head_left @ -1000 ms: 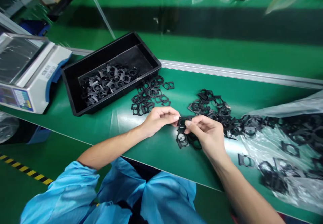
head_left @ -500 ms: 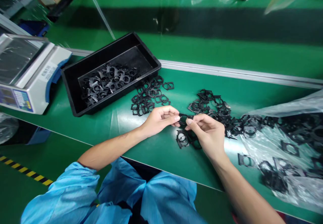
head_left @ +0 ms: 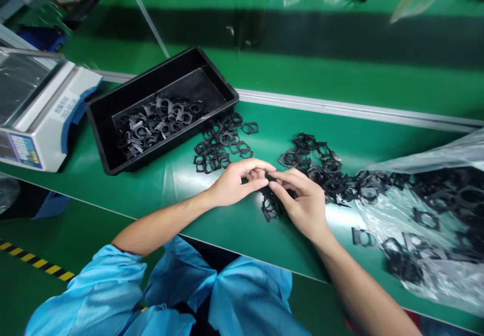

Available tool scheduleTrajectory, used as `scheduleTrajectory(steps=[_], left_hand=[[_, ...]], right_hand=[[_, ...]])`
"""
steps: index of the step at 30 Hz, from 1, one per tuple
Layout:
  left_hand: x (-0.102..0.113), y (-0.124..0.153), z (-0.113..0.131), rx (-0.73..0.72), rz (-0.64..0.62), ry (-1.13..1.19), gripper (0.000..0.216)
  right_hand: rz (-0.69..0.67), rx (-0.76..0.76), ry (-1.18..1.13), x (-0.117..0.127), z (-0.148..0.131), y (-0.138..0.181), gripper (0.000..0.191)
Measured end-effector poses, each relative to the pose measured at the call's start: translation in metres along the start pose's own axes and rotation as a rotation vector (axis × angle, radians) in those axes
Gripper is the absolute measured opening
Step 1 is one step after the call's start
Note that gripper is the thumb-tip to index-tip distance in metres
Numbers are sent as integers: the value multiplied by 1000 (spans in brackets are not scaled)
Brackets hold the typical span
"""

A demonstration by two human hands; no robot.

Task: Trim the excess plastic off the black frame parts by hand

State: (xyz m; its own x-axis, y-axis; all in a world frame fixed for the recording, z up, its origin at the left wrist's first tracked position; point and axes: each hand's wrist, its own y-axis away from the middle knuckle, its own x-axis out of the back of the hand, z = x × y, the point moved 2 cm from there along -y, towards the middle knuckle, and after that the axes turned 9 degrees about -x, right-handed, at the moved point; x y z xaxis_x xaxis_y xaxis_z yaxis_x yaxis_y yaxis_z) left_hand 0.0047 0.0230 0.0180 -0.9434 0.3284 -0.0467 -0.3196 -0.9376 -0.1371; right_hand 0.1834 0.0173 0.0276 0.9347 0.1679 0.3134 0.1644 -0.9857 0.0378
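Observation:
My left hand (head_left: pixel 236 182) and my right hand (head_left: pixel 302 200) meet fingertip to fingertip above the green bench, both pinched on one small black plastic frame part, which the fingers mostly hide. Just below them lies a little cluster of the same black parts (head_left: pixel 270 206). A flat group of ring-shaped parts (head_left: pixel 221 144) lies left of my hands. A bigger heap of parts (head_left: pixel 321 167) spreads to the right, toward a clear plastic bag (head_left: pixel 434 225) with more parts on it.
A black tray (head_left: pixel 113 147) holding several parts stands at the back left. A white weighing scale (head_left: pixel 38 109) sits at the far left. An aluminium rail (head_left: pixel 359 109) runs behind the bench. My blue sleeves show at the bottom.
My hands have drawn closer together and dropped slightly, fingers now folded over the part. The view has shifted a little.

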Motion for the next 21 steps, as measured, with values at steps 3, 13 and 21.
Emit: scheduleTrajectory(steps=[3,13,21], left_hand=[[1,-1,-2,49,-30,14,32],[3,-6,-11,185,120,316,43],[3,-6,-9,150,131,293,43]], right_hand=[[71,-49,-65,0,0,2,20],[-21,-67,-143,0,-2,-1,28],[8,-16,-105,-2,-1,0,19]])
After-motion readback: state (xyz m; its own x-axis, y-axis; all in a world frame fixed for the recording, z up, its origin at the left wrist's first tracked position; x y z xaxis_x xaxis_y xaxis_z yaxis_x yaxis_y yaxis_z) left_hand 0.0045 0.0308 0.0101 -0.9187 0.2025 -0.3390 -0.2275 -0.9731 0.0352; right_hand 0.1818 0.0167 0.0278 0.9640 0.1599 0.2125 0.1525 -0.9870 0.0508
